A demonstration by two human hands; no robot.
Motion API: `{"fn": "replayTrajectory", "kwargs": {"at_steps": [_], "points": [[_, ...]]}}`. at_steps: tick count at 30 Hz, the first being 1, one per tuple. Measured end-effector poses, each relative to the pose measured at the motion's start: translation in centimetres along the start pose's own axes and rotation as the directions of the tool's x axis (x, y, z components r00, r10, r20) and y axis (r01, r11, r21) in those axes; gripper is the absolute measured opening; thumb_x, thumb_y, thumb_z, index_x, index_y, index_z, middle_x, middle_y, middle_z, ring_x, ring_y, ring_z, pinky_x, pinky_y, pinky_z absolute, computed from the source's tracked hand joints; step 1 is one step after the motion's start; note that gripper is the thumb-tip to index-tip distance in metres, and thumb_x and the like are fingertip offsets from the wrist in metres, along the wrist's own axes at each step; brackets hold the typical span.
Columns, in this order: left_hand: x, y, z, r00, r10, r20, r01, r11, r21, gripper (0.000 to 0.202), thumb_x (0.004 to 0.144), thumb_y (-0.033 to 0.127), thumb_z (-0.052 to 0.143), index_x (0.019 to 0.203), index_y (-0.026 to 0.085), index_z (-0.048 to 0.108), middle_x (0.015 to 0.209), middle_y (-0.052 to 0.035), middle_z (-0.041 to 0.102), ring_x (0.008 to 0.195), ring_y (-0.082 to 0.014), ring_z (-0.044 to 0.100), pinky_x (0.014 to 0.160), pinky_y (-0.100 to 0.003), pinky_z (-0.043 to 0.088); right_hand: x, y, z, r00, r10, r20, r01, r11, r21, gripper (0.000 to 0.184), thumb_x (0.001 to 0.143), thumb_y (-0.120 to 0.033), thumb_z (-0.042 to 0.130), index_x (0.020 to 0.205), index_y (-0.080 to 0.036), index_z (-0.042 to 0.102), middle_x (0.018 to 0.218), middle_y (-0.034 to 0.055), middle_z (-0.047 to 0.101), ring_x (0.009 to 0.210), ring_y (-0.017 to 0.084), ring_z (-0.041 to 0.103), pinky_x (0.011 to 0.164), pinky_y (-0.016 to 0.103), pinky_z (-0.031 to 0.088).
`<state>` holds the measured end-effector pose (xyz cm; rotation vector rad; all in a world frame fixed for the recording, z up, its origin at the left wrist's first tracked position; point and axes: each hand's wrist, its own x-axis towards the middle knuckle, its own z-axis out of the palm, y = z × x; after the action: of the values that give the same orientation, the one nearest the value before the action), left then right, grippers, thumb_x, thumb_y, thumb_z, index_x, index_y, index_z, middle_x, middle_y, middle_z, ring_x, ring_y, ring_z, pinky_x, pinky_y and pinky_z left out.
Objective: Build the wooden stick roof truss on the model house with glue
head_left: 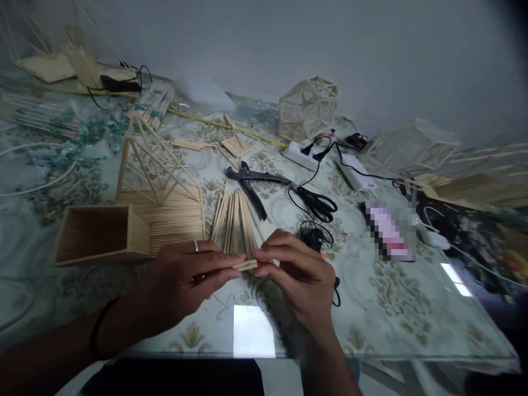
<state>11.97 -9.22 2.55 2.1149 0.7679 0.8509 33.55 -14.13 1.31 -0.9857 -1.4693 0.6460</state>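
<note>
My left hand (187, 278) and my right hand (295, 272) meet low in the middle of the head view, both pinching a short bundle of thin wooden sticks (246, 265) between fingertips. Just beyond my fingers lies a fan of loose longer sticks (235, 220) on the glass table. A ring shows on my left hand. To the left stands an open wooden stick box (99, 234) beside a flat mat of sticks carrying a pyramid frame (154, 165).
Black pliers (249, 184) and black scissors (315, 203) lie behind the sticks. A white power strip (303, 155) with cables, a stick dome (308, 107), a phone (390, 231) and more stick packs (154, 102) crowd the far table. The table edge (371, 355) runs near me.
</note>
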Motion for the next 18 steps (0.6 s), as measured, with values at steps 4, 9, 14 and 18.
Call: {"fn": "replayTrajectory", "kwargs": {"at_steps": [4, 9, 14, 18], "points": [[0.01, 0.03, 0.06, 1.0, 0.03, -0.001, -0.029, 0.999, 0.019, 0.017, 0.101, 0.028, 0.073, 0.112, 0.021, 0.085, 0.062, 0.0033, 0.069, 0.057, -0.0119, 0.065, 0.064, -0.023, 0.055, 0.02, 0.18, -0.16, 0.999, -0.034, 0.001, 0.034, 0.999, 0.002, 0.025, 0.092, -0.012, 0.083, 0.107, -0.031, 0.087, 0.084, 0.0005, 0.076, 0.075, 0.017, 0.067, 0.067, 0.034, 0.054], [-0.1, -0.09, 0.11, 0.996, 0.077, -0.04, -0.074, 0.995, 0.069, 0.014, 0.101, 0.028, 0.074, 0.105, 0.02, 0.084, 0.069, 0.0004, 0.078, 0.061, -0.0124, 0.072, 0.067, -0.022, 0.06, -0.05, 0.27, 0.02, 0.999, -0.053, 0.0, 0.053, 0.999, 0.006, 0.021, 0.094, -0.012, 0.081, 0.104, -0.029, 0.087, 0.083, 0.0008, 0.076, 0.074, 0.018, 0.066, 0.067, 0.035, 0.052], [-0.12, -0.12, 0.12, 0.972, 0.221, -0.079, -0.211, 0.97, 0.125, 0.019, 0.106, 0.026, 0.067, 0.108, 0.015, 0.082, 0.089, -0.0056, 0.085, 0.07, -0.0125, 0.079, 0.065, -0.019, 0.062, -0.1, 0.2, 0.05, 0.997, -0.078, -0.005, 0.078, 0.997, 0.018, 0.024, 0.092, -0.008, 0.081, 0.103, -0.028, 0.088, 0.082, 0.0006, 0.075, 0.073, 0.017, 0.066, 0.067, 0.034, 0.051], [-0.06, -0.01, 0.02, 0.969, 0.237, -0.075, -0.223, 0.962, 0.159, 0.021, 0.108, 0.025, 0.063, 0.11, 0.013, 0.081, 0.09, -0.0064, 0.085, 0.071, -0.0124, 0.08, 0.064, -0.019, 0.063, -0.27, 0.17, 0.0, 0.997, -0.073, 0.001, 0.073, 0.997, 0.027, 0.028, 0.092, -0.006, 0.081, 0.106, -0.029, 0.087, 0.084, 0.0005, 0.077, 0.074, 0.017, 0.066, 0.066, 0.034, 0.052]]}}
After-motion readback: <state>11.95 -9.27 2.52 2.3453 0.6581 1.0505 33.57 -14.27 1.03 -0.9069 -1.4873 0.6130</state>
